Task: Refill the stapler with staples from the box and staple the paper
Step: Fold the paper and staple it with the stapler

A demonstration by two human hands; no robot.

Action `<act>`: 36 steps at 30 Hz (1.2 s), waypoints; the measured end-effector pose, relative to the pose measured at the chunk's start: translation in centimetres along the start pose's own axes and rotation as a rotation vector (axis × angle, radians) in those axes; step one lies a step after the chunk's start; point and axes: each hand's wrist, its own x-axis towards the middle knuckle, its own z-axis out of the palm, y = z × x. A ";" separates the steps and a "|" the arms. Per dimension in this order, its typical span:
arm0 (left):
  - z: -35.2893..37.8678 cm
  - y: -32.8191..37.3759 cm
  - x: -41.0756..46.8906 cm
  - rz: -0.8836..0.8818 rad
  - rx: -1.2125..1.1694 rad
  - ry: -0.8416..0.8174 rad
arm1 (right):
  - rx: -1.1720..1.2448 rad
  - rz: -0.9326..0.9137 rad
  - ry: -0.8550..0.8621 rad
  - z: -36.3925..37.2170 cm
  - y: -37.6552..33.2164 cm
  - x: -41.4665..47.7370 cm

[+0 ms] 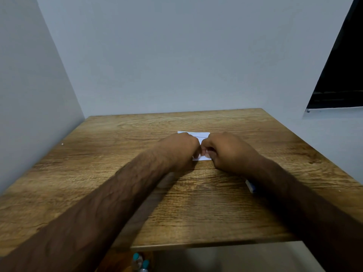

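Both bare forearms are reaching forward over the square wood-grain table top (196,203), and the hands are meeting near its far middle. The left hand (177,149) and the right hand (228,149) are lying knuckle to knuckle, fingers curled down and inward, on top of a small white sheet of folded paper (198,135) that is lying flat on the wood.

The paper is showing in two places — a far strip with a thin crease line beyond the knuckles, and a near corner between the two thumbs. The rest is being covered by the hands. Both hands are pressing onto the sheet with bent fingers; whether either one is pinching the paper or anything small against it cannot be told, since the fingertips are turned under and slightly blurred.

A small white and blue object (251,186) is lying on the table just beside the right forearm, partly hidden under it; its kind cannot be made out. A tiny pale speck (62,144) is sitting near the left edge of the table.

Below the near edge of the table, two clear bottles with teal caps (140,262) are standing close together. Pale grey walls (176,55) are closing in the table at the left and back — a dark opening (341,75) is showing at upper right.
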 end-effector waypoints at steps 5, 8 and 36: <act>-0.3 -0.5 -0.4 -0.010 -0.016 -0.034 | -0.017 0.010 -0.010 -0.5 0.4 -0.4; -0.4 -0.6 -0.6 -0.005 -0.005 -0.041 | 0.014 0.030 -0.020 -0.5 0.4 -0.7; 4.0 -5.3 -3.3 -0.331 -1.276 0.107 | 0.568 0.232 -0.043 2.1 -12.2 -1.3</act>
